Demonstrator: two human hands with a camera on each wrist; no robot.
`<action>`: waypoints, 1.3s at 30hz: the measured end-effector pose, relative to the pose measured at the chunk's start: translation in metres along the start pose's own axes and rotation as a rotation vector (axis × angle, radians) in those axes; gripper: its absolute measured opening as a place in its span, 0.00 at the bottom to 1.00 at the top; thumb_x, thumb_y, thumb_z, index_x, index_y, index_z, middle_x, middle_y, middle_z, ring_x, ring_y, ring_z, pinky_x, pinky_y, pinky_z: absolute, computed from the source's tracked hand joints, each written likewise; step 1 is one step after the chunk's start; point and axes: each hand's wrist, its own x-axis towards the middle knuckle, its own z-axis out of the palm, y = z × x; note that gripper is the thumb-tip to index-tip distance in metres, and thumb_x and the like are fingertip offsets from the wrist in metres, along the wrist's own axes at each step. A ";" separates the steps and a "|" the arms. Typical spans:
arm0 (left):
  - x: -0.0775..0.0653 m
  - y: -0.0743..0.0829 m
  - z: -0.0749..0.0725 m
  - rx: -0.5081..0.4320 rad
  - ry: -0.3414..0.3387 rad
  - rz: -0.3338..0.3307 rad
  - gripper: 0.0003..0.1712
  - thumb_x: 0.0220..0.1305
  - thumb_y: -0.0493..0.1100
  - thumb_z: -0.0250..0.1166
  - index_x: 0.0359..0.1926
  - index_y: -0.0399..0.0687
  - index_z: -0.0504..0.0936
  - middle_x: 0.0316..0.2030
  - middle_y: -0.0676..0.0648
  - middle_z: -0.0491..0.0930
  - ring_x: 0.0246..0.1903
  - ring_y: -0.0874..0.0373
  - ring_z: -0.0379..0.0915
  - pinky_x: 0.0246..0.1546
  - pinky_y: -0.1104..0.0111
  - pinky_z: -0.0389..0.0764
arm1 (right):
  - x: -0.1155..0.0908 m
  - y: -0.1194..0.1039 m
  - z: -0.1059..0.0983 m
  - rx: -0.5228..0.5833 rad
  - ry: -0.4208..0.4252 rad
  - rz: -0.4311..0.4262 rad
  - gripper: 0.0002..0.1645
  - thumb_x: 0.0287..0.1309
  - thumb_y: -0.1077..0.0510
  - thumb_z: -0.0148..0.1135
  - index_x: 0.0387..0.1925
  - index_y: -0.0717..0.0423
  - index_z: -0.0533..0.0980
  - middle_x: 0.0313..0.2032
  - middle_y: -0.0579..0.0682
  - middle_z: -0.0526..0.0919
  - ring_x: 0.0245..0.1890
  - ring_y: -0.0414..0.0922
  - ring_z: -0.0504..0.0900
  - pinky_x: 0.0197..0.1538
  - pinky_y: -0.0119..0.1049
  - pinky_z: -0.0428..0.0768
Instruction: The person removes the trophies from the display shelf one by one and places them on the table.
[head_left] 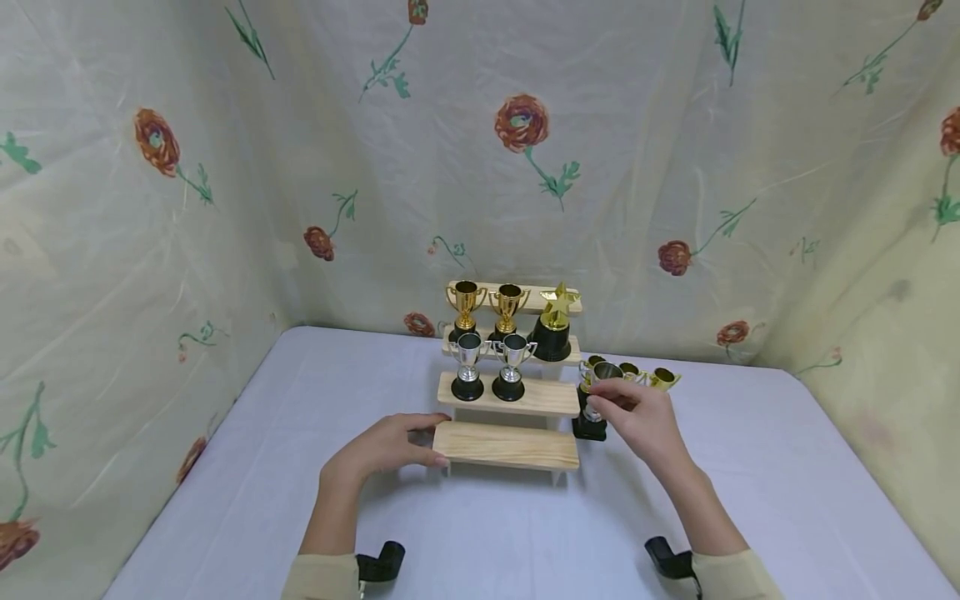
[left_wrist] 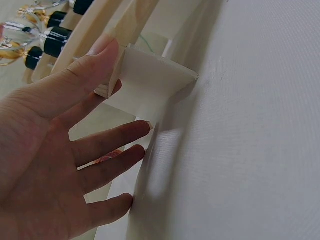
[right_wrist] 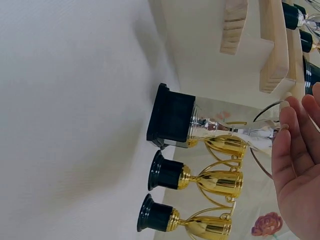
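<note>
My left hand (head_left: 382, 447) is at the left end of a stepped wooden display stand (head_left: 506, 447). It pinches the lowest board's end, thumb on the wood (left_wrist: 107, 50) and index finger behind, the other fingers spread apart. At the stand's right side, my right hand (head_left: 641, 414) holds the cup of a silver trophy (right_wrist: 172, 116) with a black square base. The base is down close to the white tablecloth. In the right wrist view the fingers (right_wrist: 290, 120) are at the cup and its handle, and the thumb is hidden.
On the stand are two small silver trophies (head_left: 508, 379), two gold trophies (head_left: 466, 302) and a gold star trophy (head_left: 553, 333). Several gold trophies (right_wrist: 220, 182) stand beside the silver one. A flowered curtain (head_left: 600, 167) hangs behind the table (head_left: 375, 367).
</note>
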 end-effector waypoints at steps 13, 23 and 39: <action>0.001 -0.002 0.001 -0.007 -0.007 0.005 0.40 0.49 0.58 0.77 0.65 0.67 0.76 0.65 0.50 0.75 0.68 0.49 0.66 0.67 0.46 0.67 | 0.004 -0.012 0.004 0.044 0.005 -0.027 0.09 0.60 0.61 0.68 0.43 0.56 0.85 0.38 0.53 0.88 0.32 0.35 0.80 0.35 0.25 0.81; 0.001 -0.002 0.001 -0.007 -0.004 -0.001 0.39 0.49 0.58 0.77 0.64 0.69 0.76 0.65 0.51 0.75 0.68 0.50 0.66 0.67 0.45 0.67 | 0.012 -0.022 0.007 0.045 0.013 -0.058 0.09 0.60 0.59 0.69 0.42 0.56 0.85 0.35 0.51 0.88 0.31 0.37 0.80 0.33 0.27 0.80; 0.002 -0.001 0.000 -0.012 -0.017 0.007 0.40 0.49 0.58 0.77 0.65 0.66 0.76 0.64 0.51 0.76 0.66 0.51 0.67 0.65 0.45 0.68 | 0.022 -0.037 0.013 0.046 -0.019 -0.069 0.10 0.61 0.57 0.67 0.44 0.52 0.85 0.35 0.51 0.87 0.31 0.42 0.79 0.31 0.28 0.78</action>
